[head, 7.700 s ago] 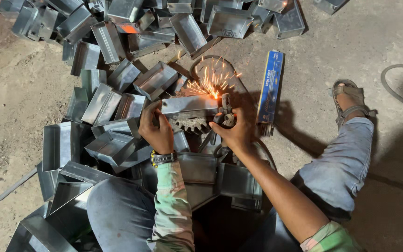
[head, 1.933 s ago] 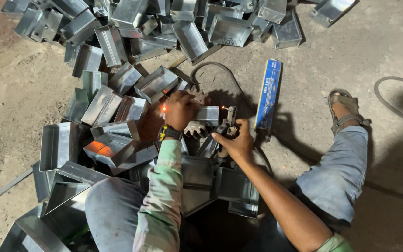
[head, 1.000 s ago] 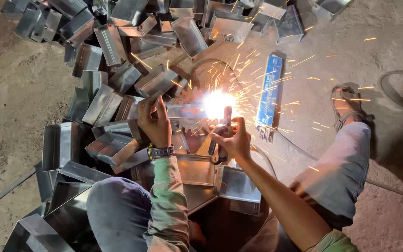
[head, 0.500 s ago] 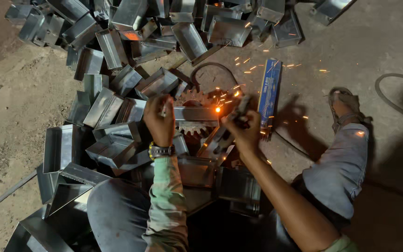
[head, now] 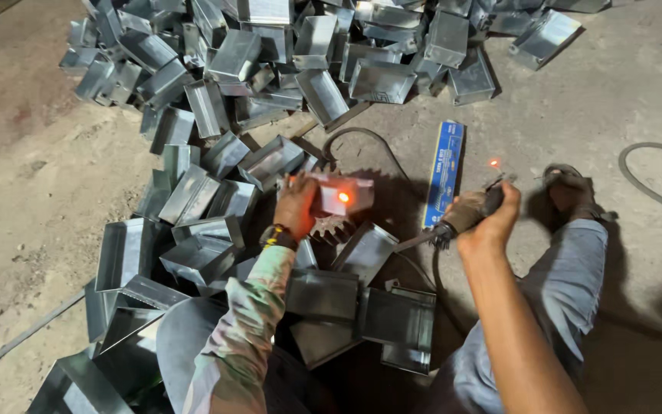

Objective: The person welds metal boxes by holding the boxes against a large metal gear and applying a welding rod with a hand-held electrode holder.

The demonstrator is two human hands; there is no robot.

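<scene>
Orange sparks have stopped: left hand grips one glowing metal box above the floor, right hand, now pulled aside, clutches one electrode holder.

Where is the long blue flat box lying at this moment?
The long blue flat box lies on the ground right of centre, between the right hand and the glowing metal box.

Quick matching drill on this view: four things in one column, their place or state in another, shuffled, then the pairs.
1. small metal box with glowing orange spot
2. welding electrode holder
3. long blue carton
4. dark wristwatch

A. on left wrist
B. flat on the floor
C. in right hand
D. held by left hand

Pairs: 1-D, 2-C, 3-B, 4-A
</scene>
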